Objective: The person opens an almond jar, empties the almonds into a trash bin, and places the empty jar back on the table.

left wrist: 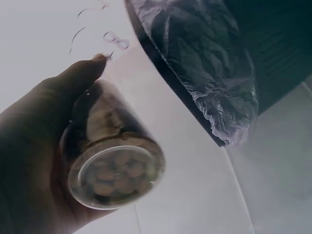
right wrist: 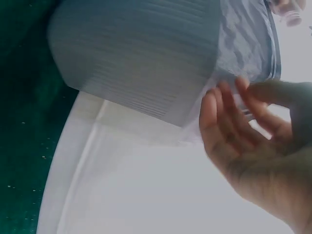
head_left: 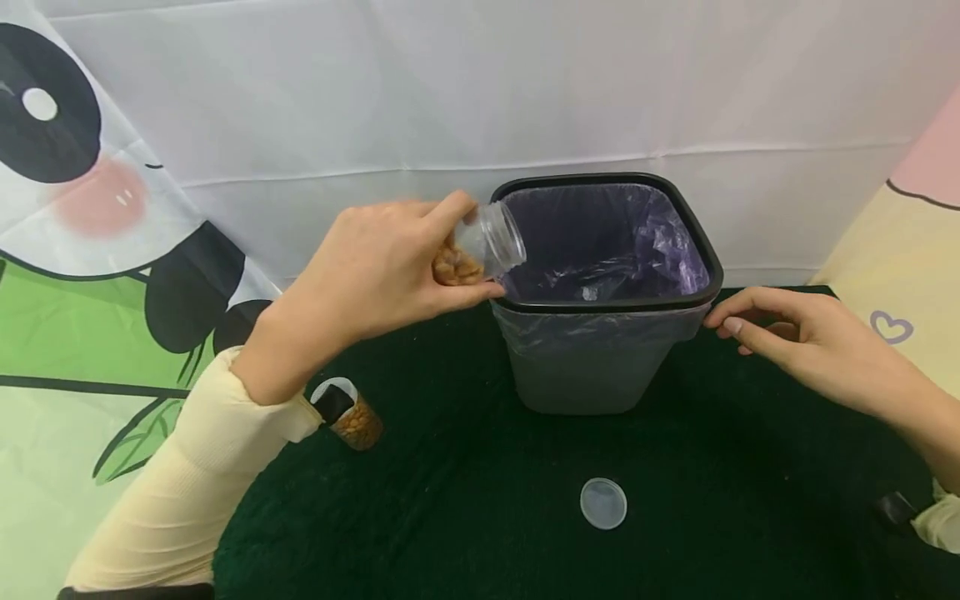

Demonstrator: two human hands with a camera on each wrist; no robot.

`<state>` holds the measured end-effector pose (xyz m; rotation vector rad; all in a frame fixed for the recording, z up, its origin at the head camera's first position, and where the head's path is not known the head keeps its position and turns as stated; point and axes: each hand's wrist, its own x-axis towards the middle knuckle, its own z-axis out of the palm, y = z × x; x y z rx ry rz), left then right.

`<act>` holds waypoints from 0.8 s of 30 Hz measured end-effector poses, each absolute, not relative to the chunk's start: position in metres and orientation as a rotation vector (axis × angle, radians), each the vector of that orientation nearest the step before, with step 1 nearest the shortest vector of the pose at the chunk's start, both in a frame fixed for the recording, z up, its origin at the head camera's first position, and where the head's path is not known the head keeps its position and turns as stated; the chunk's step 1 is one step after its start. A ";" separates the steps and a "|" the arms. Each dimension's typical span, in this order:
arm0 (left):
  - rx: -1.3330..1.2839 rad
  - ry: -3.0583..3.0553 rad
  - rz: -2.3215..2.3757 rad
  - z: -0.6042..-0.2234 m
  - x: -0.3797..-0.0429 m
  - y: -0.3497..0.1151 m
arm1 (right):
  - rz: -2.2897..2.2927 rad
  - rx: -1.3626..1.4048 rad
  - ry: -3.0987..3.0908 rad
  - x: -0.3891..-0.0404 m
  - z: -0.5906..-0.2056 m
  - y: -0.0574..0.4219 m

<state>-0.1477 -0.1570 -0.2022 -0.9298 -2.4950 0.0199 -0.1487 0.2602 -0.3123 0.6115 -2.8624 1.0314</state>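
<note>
My left hand (head_left: 382, 271) grips a clear plastic jar (head_left: 491, 242) tipped on its side. The jar's open mouth points right, at the left rim of a waste bin (head_left: 588, 379). Light brown pieces (head_left: 456, 265) lie inside the jar; its round base (left wrist: 117, 178) faces the left wrist camera. A thin translucent bag (head_left: 675, 242) lines the bin and folds over its black rim. By the rim's right front corner, my right hand (head_left: 810, 337) has loosely bent fingers, the tips at the bag's edge; whether they touch it is unclear.
A second clear jar (head_left: 360, 427) of brown pieces, partly hidden by the left wrist's black camera, is on the dark green cloth (head_left: 465, 517) to the left. A round translucent lid (head_left: 603, 503) lies in front of the bin. A white printed curtain (head_left: 300, 92) hangs behind.
</note>
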 end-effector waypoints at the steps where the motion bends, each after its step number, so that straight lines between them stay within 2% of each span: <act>1: -0.904 -2.531 0.006 -0.204 -0.149 -0.157 | 1.058 0.576 -2.852 -0.150 -0.311 0.261; 8: -0.762 -2.683 -0.037 -0.211 -0.153 -0.155 | 1.288 0.451 -2.787 -0.168 -0.303 0.259; 24: -0.780 -2.506 0.110 -0.230 -0.164 -0.121 | 2.113 0.316 -2.611 -0.235 -0.287 0.262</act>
